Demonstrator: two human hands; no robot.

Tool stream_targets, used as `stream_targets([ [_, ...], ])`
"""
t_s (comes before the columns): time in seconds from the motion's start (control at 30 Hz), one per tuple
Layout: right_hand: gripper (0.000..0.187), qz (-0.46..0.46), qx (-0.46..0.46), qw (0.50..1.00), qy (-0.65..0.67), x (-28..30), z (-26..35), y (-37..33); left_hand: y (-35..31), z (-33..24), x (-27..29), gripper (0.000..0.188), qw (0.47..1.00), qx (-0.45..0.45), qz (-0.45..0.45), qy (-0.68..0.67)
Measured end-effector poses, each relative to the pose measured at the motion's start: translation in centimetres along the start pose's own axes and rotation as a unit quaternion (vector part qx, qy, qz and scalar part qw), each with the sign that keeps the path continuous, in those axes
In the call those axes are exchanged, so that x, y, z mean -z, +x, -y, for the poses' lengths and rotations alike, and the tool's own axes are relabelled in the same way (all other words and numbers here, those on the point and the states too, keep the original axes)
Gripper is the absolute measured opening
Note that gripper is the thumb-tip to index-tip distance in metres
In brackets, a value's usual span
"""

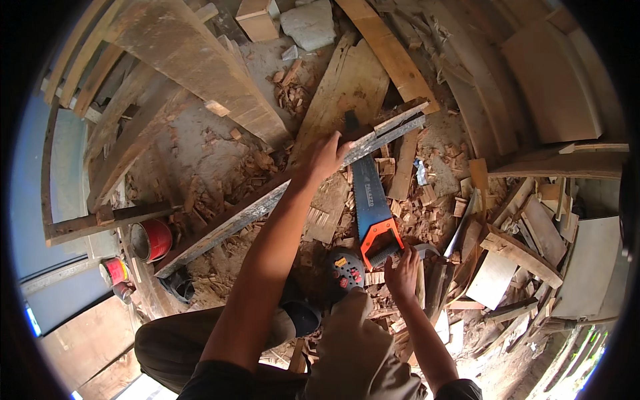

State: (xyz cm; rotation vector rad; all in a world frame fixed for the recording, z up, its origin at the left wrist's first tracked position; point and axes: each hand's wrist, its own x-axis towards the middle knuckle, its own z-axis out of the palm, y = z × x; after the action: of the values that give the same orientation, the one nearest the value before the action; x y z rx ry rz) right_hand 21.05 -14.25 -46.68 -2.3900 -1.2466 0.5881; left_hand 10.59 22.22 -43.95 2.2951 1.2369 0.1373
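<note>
My left hand (pixel 327 157) is closed around a long, narrow wooden plank (pixel 263 203), its edge spotted with white, which slants from lower left to upper right. A handsaw (pixel 372 197) with a dark blue blade and an orange and black handle lies flat below it. The blade runs under the plank, and its dark tip shows beyond. At the right end of the saw's handle is my right hand (pixel 402 273), thumb and fingers apart; the handle does not look gripped. A curved grey piece (pixel 428 249) extends right from those fingers; its kind is unclear.
My shoe (pixel 347 268) is beside the saw handle. Wood chips cover the ground. A red can (pixel 151 240) stands at left, with a smaller can (pixel 114 272) nearby. Boards (pixel 193 63) lean at upper left, and scrap wood (pixel 523 257) piles up at right. A stone block (pixel 308 25) lies far off.
</note>
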Motion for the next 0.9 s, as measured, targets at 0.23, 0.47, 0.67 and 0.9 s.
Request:
stream_targets([
  [0.23, 0.078, 0.028, -0.124, 0.989, -0.073, 0.0, 2.2, 0.6, -4.3, 3.2, -2.6, 0.072, 0.983, -0.08, -0.111, 0.125],
  [0.47, 0.071, 0.014, -0.163, 0.983, -0.086, -0.6, 2.4, 1.5, -3.3, 4.3, -2.3, 0.077, 0.983, -0.047, -0.097, 0.149],
  [0.67, 0.075, 0.0, -0.145, 0.982, -0.119, -1.1, 2.6, 2.1, -4.0, 3.4, 0.5, 0.073, 0.99, -0.094, -0.09, 0.048],
  [0.9, 0.047, 0.002, -0.11, 0.985, -0.131, -0.5, 2.0, 4.1, -8.1, -0.3, 6.5, 0.073, 0.995, -0.094, -0.043, -0.008],
])
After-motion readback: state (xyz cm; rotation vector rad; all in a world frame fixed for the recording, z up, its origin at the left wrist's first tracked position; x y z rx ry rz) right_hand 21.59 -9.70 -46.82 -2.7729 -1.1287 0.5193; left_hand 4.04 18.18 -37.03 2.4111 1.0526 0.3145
